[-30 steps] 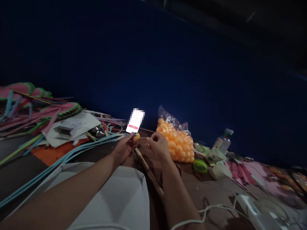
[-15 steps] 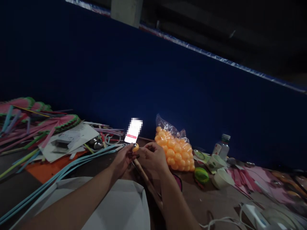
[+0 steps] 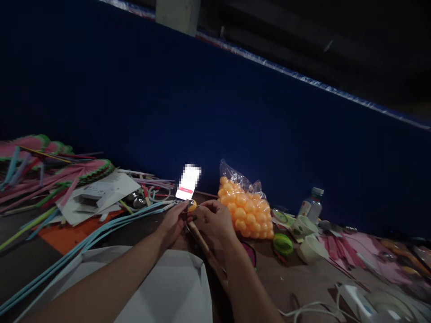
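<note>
My left hand (image 3: 175,222) pinches a small orange ball (image 3: 192,205) between its fingertips, just above the table. My right hand (image 3: 214,220) is closed beside it, its fingertips pinched on a thin wire or thread that reaches toward the ball; the thing is too fine to name. A wooden stick (image 3: 205,249) lies under both hands and runs toward me. A lit phone (image 3: 188,182) stands just behind the ball.
A clear bag of orange balls (image 3: 245,207) sits right of my hands. Further right are a green lid (image 3: 283,244), paper cups (image 3: 308,249) and a water bottle (image 3: 311,206). Pink paper fans (image 3: 84,168), long coloured straws (image 3: 101,222) and white paper (image 3: 97,195) cover the left. A white cable (image 3: 313,307) lies near right.
My hands came together: the right hand moved left toward the ball in my left hand. The camera tilted up, so the table sits lower in view.
</note>
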The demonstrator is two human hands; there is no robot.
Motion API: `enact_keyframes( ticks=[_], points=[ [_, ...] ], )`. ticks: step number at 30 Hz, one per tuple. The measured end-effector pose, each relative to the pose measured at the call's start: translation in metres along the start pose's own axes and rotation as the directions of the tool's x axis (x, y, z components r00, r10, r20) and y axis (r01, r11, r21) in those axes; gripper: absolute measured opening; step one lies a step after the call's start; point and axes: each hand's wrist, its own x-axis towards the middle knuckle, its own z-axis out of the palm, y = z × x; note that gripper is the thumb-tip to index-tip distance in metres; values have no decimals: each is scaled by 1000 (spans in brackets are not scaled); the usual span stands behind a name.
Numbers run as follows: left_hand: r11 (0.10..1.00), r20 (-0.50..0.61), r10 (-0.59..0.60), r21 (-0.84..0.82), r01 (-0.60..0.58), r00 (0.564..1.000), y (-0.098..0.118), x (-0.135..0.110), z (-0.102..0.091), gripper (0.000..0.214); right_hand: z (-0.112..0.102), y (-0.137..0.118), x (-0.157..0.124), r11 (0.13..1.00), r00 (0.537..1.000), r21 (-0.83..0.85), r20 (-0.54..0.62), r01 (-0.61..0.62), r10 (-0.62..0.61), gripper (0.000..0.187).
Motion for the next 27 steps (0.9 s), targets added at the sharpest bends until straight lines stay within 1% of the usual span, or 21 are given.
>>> enact_keyframes(
  ticks=[7,11,16,22,27],
  points=[
    [999,27,35,13,-36,999,-1,0,-1,15,2,12,4,1000,1000,15,-8,18,-18,16],
    [998,95,63,11,-65,993,1,-2,1,20,3,12,2,999,1000,34,9,22,-23,17],
    [995,117,90,21,-93,989,3,-4,4,18,6,11,1,993,1000,115,24,-3,0,21],
    [995,141,101,-5,-101,985,3,-5,5,17,10,11,3,986,998,153,22,-62,59,23],
    [995,127,96,2,-97,987,4,-7,7,13,14,9,1,974,995,209,63,-89,77,23]
  ],
)
